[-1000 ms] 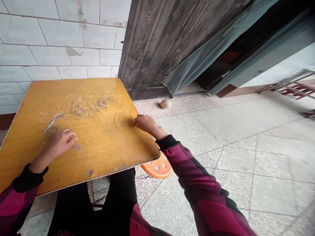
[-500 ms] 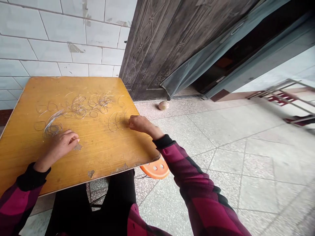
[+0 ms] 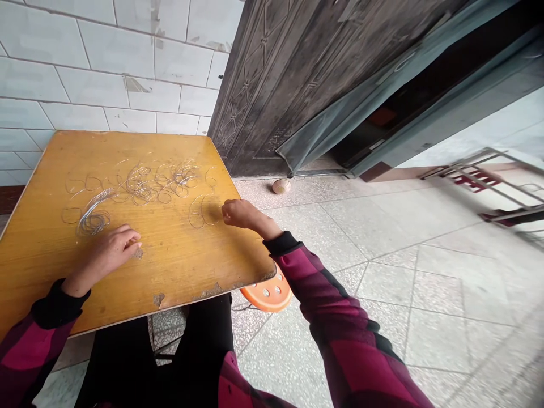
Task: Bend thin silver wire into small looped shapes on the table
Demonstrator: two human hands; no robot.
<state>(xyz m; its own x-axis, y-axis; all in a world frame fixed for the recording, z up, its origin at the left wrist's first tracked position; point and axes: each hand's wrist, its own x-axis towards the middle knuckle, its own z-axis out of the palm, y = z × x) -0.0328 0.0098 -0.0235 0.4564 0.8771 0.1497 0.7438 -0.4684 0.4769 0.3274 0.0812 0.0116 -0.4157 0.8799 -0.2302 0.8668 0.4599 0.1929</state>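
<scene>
A worn yellow wooden table (image 3: 178, 266) carries several thin wire rings scattered across its far half (image 3: 144, 184). A tight bundle of wire rings (image 3: 91, 218) lies near my left hand (image 3: 113, 246), which rests on the table with fingers curled, just right of the bundle. My right hand (image 3: 238, 214) is closed in a loose pinch near the table's right edge, touching a wire loop (image 3: 199, 212). Whether the fingers hold the wire is unclear.
An orange plastic stool (image 3: 267, 292) stands under the table's right corner. A white tiled wall is behind, a dark metal door (image 3: 289, 79) to the right, a small round stone (image 3: 281, 186) at its foot. A metal rack (image 3: 488, 175) lies on the tiled floor, far right.
My right hand has moved a little left along the table towards the wire loop. The view has shifted slightly; my left hand stays put.
</scene>
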